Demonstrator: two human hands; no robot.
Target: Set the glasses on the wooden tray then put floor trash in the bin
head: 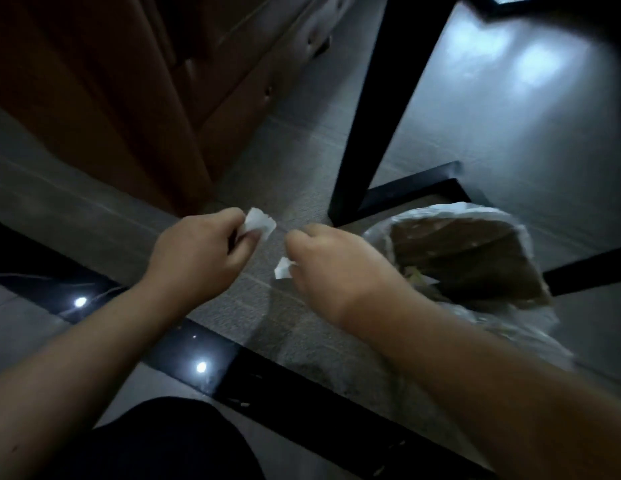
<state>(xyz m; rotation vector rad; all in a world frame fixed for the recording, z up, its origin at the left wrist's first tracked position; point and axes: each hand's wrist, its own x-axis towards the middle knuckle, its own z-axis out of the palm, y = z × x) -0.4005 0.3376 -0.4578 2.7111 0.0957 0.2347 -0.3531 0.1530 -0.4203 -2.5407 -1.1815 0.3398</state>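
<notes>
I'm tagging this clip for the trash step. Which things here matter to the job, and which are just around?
Part of the job:
left hand pinching a white paper scrap
right hand holding a smaller white scrap
bag-lined bin

Just around:
wooden cabinet
black table leg

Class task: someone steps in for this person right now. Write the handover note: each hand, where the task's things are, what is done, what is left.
Left hand: shut on a white paper scrap, above the floor.
Right hand: shut on a smaller scrap.
Bin: plastic-lined, just right of the right hand, already holding brown cardboard.
Glasses and wooden tray: out of view, so that step cannot be checked.
Done: both scraps are picked up.
Left: drop both scraps into the bin, then look for more floor trash.
</notes>
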